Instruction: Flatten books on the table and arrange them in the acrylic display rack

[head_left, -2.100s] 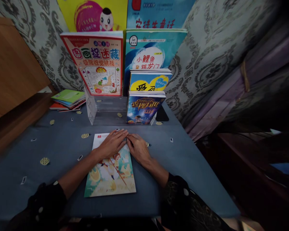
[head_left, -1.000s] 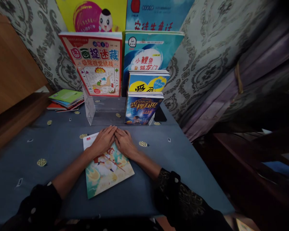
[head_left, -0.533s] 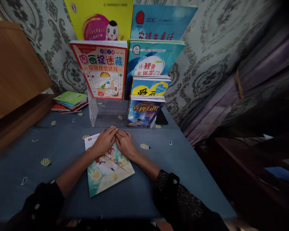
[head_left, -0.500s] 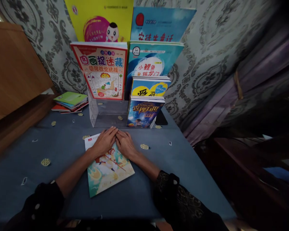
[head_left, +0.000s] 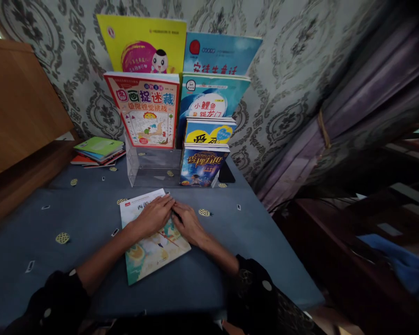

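Note:
A picture book (head_left: 150, 263) with a pale green and white cover lies tilted on the blue tablecloth in front of me. My left hand (head_left: 156, 214) rests flat across the cover and hides part of its title and picture. Beside it, my right hand (head_left: 187, 223) lies palm down over the book's right edge, its fingertips touching or nearly touching those of the left. Both hands have their fingers stretched out; neither grips the book. What is under the palms is hidden.
Behind the book stands a clear acrylic rack (head_left: 153, 174) with several upright books, among them a red-bordered one (head_left: 146, 111) and a dark blue one (head_left: 202, 167). A small book stack (head_left: 99, 149) lies left; a black phone-like object (head_left: 226, 173) lies right. A patterned wall rises behind.
Both hands have slid slightly towards me over the book, and more of its title shows at the top. The camera view has shifted a little. The rack's books stay put.

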Demonstrator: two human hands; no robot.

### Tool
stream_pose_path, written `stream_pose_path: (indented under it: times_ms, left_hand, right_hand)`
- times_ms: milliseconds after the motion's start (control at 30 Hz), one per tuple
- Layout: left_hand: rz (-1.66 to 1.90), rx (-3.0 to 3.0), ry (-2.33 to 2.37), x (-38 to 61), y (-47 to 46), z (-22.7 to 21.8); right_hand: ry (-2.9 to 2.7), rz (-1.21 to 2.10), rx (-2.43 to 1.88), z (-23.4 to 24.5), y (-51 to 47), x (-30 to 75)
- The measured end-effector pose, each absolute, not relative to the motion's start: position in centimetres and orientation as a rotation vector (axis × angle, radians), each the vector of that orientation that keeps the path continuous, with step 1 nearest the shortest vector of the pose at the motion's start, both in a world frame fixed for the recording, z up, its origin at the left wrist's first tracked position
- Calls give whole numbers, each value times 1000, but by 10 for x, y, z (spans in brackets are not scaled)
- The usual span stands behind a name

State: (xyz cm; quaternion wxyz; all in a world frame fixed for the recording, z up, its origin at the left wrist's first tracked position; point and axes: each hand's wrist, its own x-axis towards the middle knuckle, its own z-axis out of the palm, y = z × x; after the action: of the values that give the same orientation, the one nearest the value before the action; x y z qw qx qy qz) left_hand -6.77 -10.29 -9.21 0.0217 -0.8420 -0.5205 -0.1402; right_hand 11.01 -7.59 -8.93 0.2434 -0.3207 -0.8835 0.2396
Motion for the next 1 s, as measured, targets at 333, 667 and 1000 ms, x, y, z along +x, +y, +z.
stream_pose_path:
  times_ms: [333,667,1000]
  left_hand:
    - [-366,-2780,-1558,-44,-144,-84]
    - [-309,-2881,-1501,-12,-186,-80]
    - [-276,-3001,-1514,-3,-211,-80]
  right_hand:
    - [-2374,689,-829,-87,-125,149]
    - [-2312,413,-819,-116,-178,189]
    - [-2374,209,-645,-152,-183,215]
